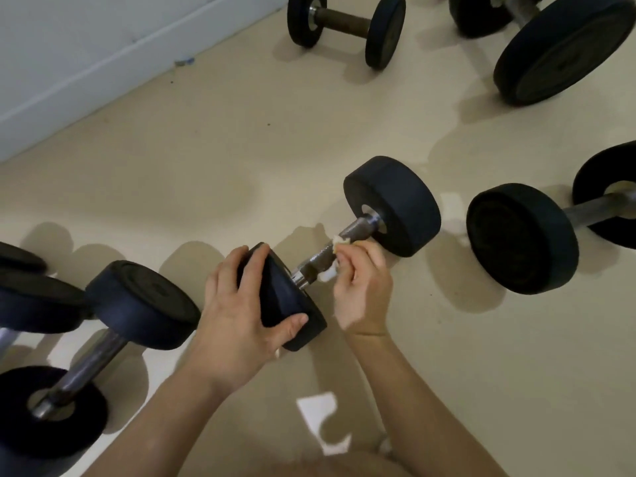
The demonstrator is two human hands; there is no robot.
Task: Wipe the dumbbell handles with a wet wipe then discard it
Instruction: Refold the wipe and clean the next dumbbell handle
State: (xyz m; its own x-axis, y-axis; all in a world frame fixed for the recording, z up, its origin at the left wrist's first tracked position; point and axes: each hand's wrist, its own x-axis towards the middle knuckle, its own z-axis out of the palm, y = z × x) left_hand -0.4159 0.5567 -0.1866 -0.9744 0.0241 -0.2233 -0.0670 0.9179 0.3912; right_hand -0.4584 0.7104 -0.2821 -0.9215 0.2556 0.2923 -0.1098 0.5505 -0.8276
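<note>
Several dumbbells (346, 27) lie on the beige floor (206, 166). Those at the left and right edges are cut off, and the marks on the top-right plate (564, 53) are too dim to read. The middle dumbbell (392, 204) lies aslant among them. The left hand (237, 311) holds its near head, grip closed over the end face and rim. The right hand (361, 290) pinches a wipe (327, 275) against the handle (351, 232), and its fingers hide most of the wipe.
</note>
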